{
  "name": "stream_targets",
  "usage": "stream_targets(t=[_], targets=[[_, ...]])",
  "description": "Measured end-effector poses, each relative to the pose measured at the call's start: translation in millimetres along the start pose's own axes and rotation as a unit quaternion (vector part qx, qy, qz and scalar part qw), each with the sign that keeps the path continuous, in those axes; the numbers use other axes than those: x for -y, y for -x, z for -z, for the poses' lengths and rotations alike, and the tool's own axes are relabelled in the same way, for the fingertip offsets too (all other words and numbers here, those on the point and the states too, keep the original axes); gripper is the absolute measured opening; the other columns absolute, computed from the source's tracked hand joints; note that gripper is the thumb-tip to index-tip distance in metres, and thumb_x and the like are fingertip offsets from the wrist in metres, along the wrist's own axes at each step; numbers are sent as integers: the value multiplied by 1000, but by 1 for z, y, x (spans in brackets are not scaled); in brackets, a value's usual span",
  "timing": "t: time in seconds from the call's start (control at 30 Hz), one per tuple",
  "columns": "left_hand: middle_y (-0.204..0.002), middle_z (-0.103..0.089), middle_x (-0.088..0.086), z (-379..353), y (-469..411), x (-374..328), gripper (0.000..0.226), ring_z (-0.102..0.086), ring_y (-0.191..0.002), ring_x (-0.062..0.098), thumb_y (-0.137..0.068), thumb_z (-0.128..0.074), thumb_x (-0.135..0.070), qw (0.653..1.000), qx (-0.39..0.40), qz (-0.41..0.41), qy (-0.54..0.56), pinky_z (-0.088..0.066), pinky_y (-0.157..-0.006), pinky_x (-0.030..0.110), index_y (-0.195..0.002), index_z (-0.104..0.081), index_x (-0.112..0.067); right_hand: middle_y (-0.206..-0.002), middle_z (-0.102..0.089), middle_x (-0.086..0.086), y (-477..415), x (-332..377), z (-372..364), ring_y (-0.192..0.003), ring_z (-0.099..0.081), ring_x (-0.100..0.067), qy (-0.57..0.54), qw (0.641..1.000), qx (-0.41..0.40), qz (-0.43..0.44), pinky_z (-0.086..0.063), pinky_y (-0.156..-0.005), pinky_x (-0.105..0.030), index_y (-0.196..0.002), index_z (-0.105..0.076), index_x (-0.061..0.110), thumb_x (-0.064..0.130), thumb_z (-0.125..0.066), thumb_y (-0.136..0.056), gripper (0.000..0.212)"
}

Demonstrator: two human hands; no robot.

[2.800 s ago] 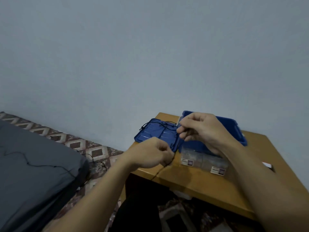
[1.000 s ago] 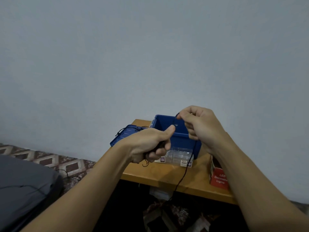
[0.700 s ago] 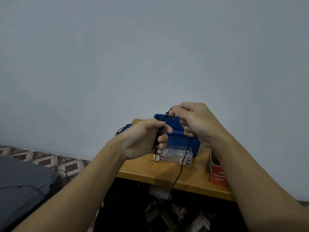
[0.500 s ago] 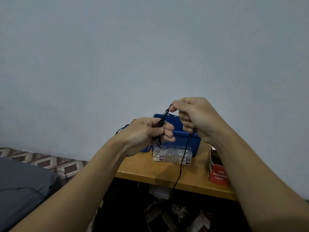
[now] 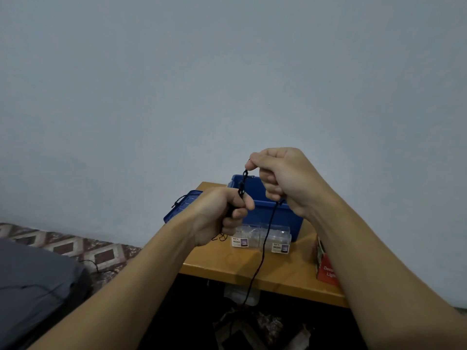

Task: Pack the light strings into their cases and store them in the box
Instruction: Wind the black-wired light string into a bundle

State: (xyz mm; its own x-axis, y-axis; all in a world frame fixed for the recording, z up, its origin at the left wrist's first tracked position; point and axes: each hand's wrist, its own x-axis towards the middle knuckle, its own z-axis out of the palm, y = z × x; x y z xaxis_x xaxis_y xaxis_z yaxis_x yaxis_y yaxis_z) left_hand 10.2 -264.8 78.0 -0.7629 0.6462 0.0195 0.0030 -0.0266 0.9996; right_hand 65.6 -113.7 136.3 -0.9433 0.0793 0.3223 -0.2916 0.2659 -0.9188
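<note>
A black light string runs between both my hands and hangs down past the table's front edge. My left hand grips a gathered bundle of the string in its fist. Above it, my right hand pinches the string between thumb and forefinger, held taut. Behind them an open blue box stands on the wooden table, its lid lying to the left. Two clear plastic cases with small labels sit in front of the box.
A red cardboard carton stands at the table's right, partly behind my right forearm. A grey mattress lies at the lower left on a patterned floor. Dark clutter sits under the table. A plain wall is behind.
My right hand has risen a little, drawing the string up from my left fist. The view has shifted right since the earliest frame, bringing the red carton into sight.
</note>
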Motion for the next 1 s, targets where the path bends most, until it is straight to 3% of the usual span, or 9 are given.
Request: stream_targets(t=[0.23,0.33,0.43,0.53,0.6,0.67,0.77,0.87,1.0], targets=[[-43,-28,-3,4,3,-3,36,-19,-31,8,-87,-46,-38,987,102,50,114,-10,-35,17,-59,-35,-17,-51,-34,3,-3,2,-1,-41,-26,-10,2,1000,-2,4,-24,-42,-25,-90,-68,2,22,-55,-104,27],[-39,-26,-7,3,6,-6,49,-18,-29,6,-92,-45,-49,982,134,108,76,-7,-36,17,-55,-32,-20,-50,-35,4,-3,-3,1,-42,-27,-11,14,1000,-2,-4,-26,-41,-25,-89,-69,2,22,-56,-103,28],[-36,-28,-7,2,7,-8,61,-19,-28,5,-96,-41,-60,967,204,146,41,-9,-34,15,-52,-35,-19,-48,-36,5,-2,-10,1,-40,-27,-10,12,1000,0,-16,-26,-40,-24,-86,-68,4,22,-56,-103,28],[-37,-32,-5,-1,11,-10,64,-20,-29,7,-98,-41,-60,925,325,134,142,-12,-32,16,-55,-46,-13,-48,-35,5,0,-20,1,-40,-27,-10,-1,999,7,-32,-27,-40,-23,-74,-65,12,22,-57,-103,32],[-39,-29,-4,-4,14,-15,59,-19,-32,8,-100,-40,-55,912,354,88,187,-12,-34,19,-63,-50,-9,-52,-38,1,1,-25,1,-41,-29,-10,-7,999,19,-41,-28,-40,-23,-63,-66,21,22,-57,-103,41],[-45,-25,-4,-8,17,-21,48,-18,-36,9,-99,-41,-49,915,339,35,216,-13,-37,22,-77,-52,-8,-56,-41,-4,4,-30,1,-42,-30,-10,-7,999,20,-45,-28,-40,-22,-59,-68,23,20,-57,-102,44],[-51,-27,-6,-10,19,-27,19,-19,-40,8,-91,-44,-29,937,274,1,219,-15,-39,23,-101,-50,-14,-50,-36,3,6,-32,4,-41,-27,-11,-15,999,1,-51,-25,-41,-24,-75,-67,13,19,-62,-97,23],[-52,-36,-4,-11,19,-27,17,-25,-36,5,-86,-38,-8,956,222,13,192,-17,-35,19,-94,-51,-15,-48,-33,4,4,-35,11,-41,-25,-11,-22,998,-29,-54,-24,-40,-23,-82,-65,10,20,-56,-103,25],[-59,-46,1,-16,19,-25,25,-32,-37,6,-94,-34,1,978,138,31,150,-27,-35,18,-89,-57,-9,-48,-32,4,0,-33,18,-40,-23,-10,-49,996,-54,-53,-21,-41,-24,-91,-65,5,19,-52,-105,24]])
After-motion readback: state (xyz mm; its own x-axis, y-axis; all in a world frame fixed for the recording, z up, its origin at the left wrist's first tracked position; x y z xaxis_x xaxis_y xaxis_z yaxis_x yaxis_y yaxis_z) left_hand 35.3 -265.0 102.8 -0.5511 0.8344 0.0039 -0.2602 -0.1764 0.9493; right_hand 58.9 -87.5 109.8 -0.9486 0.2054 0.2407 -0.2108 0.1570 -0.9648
